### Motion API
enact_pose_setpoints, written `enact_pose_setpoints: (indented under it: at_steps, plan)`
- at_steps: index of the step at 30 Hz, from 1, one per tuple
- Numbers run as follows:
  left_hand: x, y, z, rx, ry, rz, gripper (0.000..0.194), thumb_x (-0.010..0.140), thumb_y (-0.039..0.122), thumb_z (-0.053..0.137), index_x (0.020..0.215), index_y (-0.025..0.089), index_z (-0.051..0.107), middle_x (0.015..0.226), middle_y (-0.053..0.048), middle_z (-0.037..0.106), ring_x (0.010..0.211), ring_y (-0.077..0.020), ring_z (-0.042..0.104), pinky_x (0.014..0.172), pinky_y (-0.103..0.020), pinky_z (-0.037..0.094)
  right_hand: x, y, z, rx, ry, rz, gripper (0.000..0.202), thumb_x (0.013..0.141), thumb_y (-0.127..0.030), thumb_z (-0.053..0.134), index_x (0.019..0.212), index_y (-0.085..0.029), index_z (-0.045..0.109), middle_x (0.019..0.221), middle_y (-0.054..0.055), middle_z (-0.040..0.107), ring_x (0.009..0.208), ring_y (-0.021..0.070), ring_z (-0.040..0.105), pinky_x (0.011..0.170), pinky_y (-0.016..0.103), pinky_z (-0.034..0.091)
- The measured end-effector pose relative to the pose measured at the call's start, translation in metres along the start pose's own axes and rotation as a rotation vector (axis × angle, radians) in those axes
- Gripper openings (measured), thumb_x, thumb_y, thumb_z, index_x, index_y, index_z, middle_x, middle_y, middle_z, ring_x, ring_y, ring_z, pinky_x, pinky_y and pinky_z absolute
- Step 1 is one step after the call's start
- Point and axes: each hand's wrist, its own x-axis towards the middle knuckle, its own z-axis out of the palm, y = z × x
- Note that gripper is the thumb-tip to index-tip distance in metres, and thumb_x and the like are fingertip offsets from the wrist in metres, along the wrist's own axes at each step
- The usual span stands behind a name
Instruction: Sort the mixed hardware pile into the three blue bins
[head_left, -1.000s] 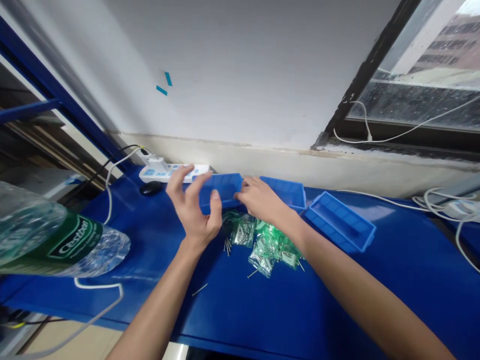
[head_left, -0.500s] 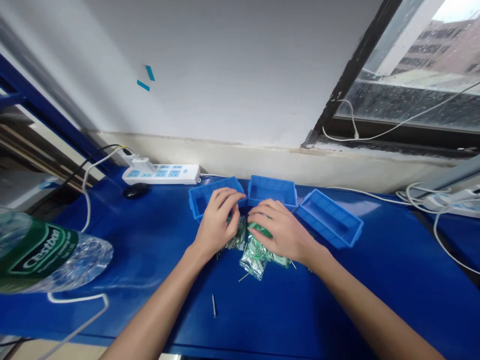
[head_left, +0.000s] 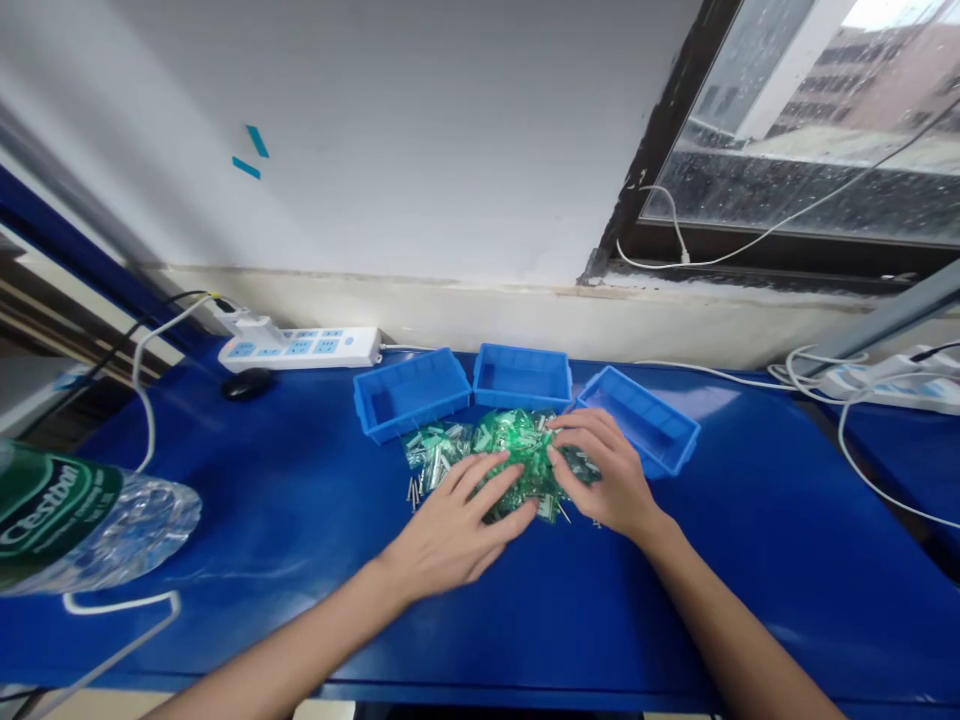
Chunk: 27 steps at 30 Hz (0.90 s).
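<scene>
Small clear and green plastic packets [head_left: 517,430] lie heaped on the blue table, with metal hardware inside several of them. My left hand [head_left: 465,515] rests over the near left side of the heap, fingers spread, their tips touching the packets. At the heap's right side, my right hand [head_left: 611,470] has thumb and fingertips closed on the edge of a green plastic bag [head_left: 536,450]. Loose screws [head_left: 415,490] lie left of the heap, and part of another shows below it. Both hands cover some of the packets.
Behind the heap stand a left blue bin [head_left: 412,390], a middle blue bin [head_left: 523,375] and a right blue bin [head_left: 641,415]. A power strip [head_left: 337,347], a black mouse [head_left: 247,384] and a large water bottle [head_left: 97,520] are on the left. White cables [head_left: 862,430] run along the right.
My left hand has come nearer and its fingers have spread. My right hand has shifted to the heap's right edge, uncovering the green bag. The lone screw in front no longer shows.
</scene>
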Motion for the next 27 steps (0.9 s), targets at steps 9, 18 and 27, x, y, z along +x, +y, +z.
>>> enact_pose_setpoints:
  at_steps: [9,18,27]
  plan:
    - [0.043,-0.05,0.025,0.044,0.089,0.124,0.043,0.101,0.046,0.047,0.141,0.03,0.049,0.146,-0.017,0.046,0.138,-0.0384,0.038,0.107,-0.058,0.037,-0.004,0.014,-0.017,-0.023,0.145,0.121,0.015,0.087,-0.009,0.063,0.095,-0.022,0.062,0.095,0.006,0.07,0.082,0.0202,0.064,0.076,0.037,0.053]
    - [0.047,-0.057,0.021,-0.093,0.307,-0.039,0.035,0.102,0.036,0.042,0.132,0.021,0.053,0.126,-0.017,0.054,0.124,-0.0329,0.047,0.1,-0.053,0.045,-0.007,0.004,-0.016,0.003,-0.053,0.104,0.018,0.089,-0.012,0.061,0.104,-0.023,0.062,0.09,0.003,0.065,0.063,0.0136,0.055,0.063,0.03,0.048]
    - [0.03,-0.058,0.012,-0.281,0.347,-0.241,0.026,0.102,0.023,0.046,0.124,0.017,0.057,0.116,-0.013,0.059,0.108,-0.0254,0.055,0.092,-0.045,0.05,-0.011,-0.001,-0.01,0.051,-0.281,0.113,0.018,0.089,-0.026,0.069,0.106,-0.024,0.063,0.099,0.006,0.066,0.065,0.0143,0.056,0.063,0.031,0.049]
